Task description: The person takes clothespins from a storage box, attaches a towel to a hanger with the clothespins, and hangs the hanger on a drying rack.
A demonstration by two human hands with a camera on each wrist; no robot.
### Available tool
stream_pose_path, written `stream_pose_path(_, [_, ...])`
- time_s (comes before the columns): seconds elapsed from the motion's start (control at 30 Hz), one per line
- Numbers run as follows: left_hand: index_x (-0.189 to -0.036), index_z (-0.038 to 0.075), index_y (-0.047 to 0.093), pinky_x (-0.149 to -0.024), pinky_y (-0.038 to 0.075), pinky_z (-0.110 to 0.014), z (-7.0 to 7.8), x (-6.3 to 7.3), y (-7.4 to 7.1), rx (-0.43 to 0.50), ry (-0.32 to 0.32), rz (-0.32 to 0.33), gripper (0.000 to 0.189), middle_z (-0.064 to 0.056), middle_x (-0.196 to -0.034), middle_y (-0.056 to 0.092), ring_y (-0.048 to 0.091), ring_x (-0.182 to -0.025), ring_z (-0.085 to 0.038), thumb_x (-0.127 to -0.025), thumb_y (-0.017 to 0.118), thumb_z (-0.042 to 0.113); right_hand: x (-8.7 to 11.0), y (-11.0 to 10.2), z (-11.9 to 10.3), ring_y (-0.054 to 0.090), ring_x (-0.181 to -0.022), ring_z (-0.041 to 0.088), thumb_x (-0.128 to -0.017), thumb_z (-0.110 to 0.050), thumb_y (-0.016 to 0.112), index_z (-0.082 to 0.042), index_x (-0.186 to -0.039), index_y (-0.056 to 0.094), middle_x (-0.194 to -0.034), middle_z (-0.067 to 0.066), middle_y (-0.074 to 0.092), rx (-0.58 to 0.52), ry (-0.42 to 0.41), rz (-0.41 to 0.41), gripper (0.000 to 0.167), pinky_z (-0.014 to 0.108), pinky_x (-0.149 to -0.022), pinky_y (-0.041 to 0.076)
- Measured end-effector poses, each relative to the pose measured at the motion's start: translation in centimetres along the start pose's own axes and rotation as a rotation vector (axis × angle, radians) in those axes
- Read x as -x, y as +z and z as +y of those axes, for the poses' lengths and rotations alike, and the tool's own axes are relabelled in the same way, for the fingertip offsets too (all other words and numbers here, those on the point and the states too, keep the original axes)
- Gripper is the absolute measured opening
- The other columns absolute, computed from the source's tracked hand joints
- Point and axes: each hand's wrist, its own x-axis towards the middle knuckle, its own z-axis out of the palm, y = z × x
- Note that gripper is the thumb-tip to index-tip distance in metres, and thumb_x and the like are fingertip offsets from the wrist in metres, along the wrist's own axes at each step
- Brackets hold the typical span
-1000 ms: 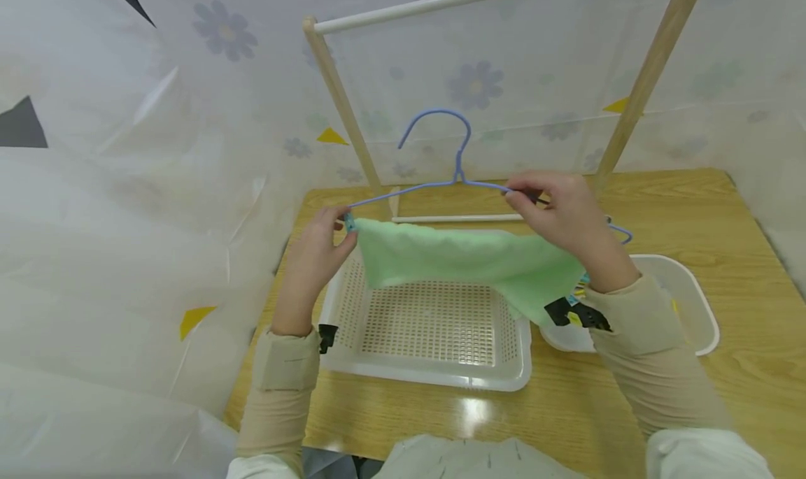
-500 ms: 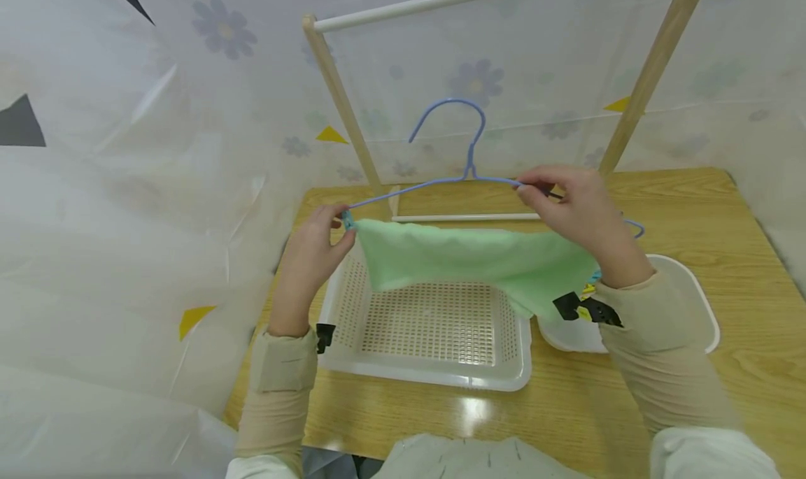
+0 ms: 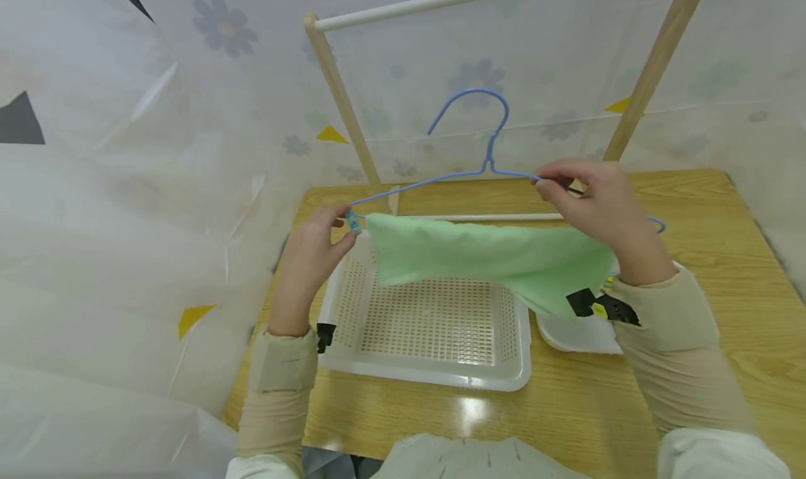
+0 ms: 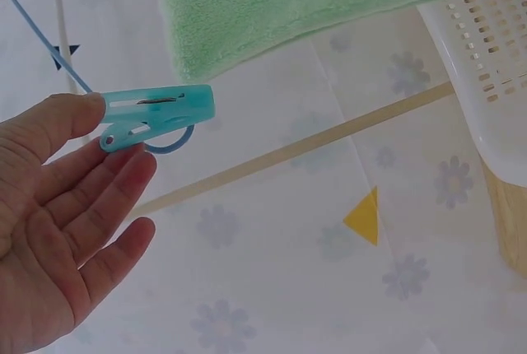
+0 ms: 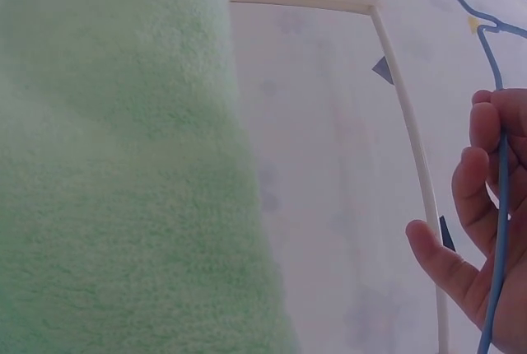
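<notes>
A blue wire hanger [image 3: 434, 178] is held up over the basket, hook upward. A pale green towel [image 3: 478, 252] hangs along its lower bar. My left hand [image 3: 311, 252] is at the hanger's left corner, where thumb and fingertips pinch a turquoise clothespin [image 4: 156, 111] by its handle ends. In the left wrist view, the hanger's curved end passes behind the clothespin, and the towel edge lies just beyond it. My right hand [image 3: 598, 199] grips the hanger's right arm; the hanger's right corner [image 3: 658, 224] shows past the wrist.
A white perforated basket [image 3: 428, 380] stands on the wooden table [image 3: 743, 269] under the towel. Right of it is a white tub [image 3: 582, 335], partly hidden by my right forearm. Behind rises a drying rack with a white top bar [image 3: 441, 2] and wooden posts [image 3: 343, 101].
The hanger has shifted right and slightly up with my right hand, and the towel with it. A small gap now shows between towel and clothespin. My left hand stays almost in place.
</notes>
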Motion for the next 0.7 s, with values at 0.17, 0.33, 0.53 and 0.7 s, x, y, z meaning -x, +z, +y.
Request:
stream_pose_path(0.17, [-0.118, 0.003, 0.055, -0.071, 0.048, -0.038, 0.1, -0.1, 0.0, 0.004, -0.007, 0.001, 0.037, -0.012, -0.112, 0.059, 0.059, -0.093, -0.025, -0.084, 0.063, 0.016, 0.0, -0.3, -0.1, 0.049, -0.060, -0.005, -0.075, 0.011, 0.063, 0.004, -0.081, 0.068, -0.070, -0.025, 0.053, 0.012, -0.009, 0.000, 0.011, 0.012, -0.045, 0.033])
stream_pose_path(0.33, [-0.111, 0.002, 0.058, -0.071, 0.048, -0.038, 0.1, -0.3, 0.4, 0.024, 0.035, 0.046, 0.033, -0.012, -0.106, 0.061, 0.060, -0.088, -0.024, -0.082, 0.065, 0.014, 0.1, -0.5, -0.1, 0.048, -0.059, -0.004, -0.075, 0.012, 0.063, 0.003, -0.081, 0.068, -0.071, -0.024, 0.054, 0.016, -0.016, -0.007, 0.011, 0.013, -0.045, 0.034])
stream_pose_path(0.53, [-0.104, 0.001, 0.062, -0.054, 0.047, -0.033, -0.2, -0.2, 1.2, 0.022, 0.133, 0.186, 0.028, -0.012, -0.097, 0.065, 0.063, -0.080, -0.023, -0.078, 0.067, 0.009, 0.2, -0.5, -0.1, 0.050, -0.061, -0.005, -0.074, 0.012, 0.063, 0.004, -0.081, 0.068, -0.072, -0.024, 0.054, 0.015, -0.019, -0.014, 0.011, 0.012, -0.047, 0.035])
stream_pose_path(0.7, [-0.099, 0.000, 0.065, -0.046, 0.044, -0.029, -0.3, -0.1, 1.7, -0.004, 0.213, 0.290, 0.023, -0.012, -0.092, 0.066, 0.064, -0.076, -0.024, -0.077, 0.068, 0.006, 0.3, -0.5, -0.1, 0.049, -0.062, -0.005, -0.074, 0.013, 0.063, 0.005, -0.080, 0.067, -0.073, -0.024, 0.054, 0.018, -0.024, -0.015, 0.011, 0.012, -0.049, 0.035])
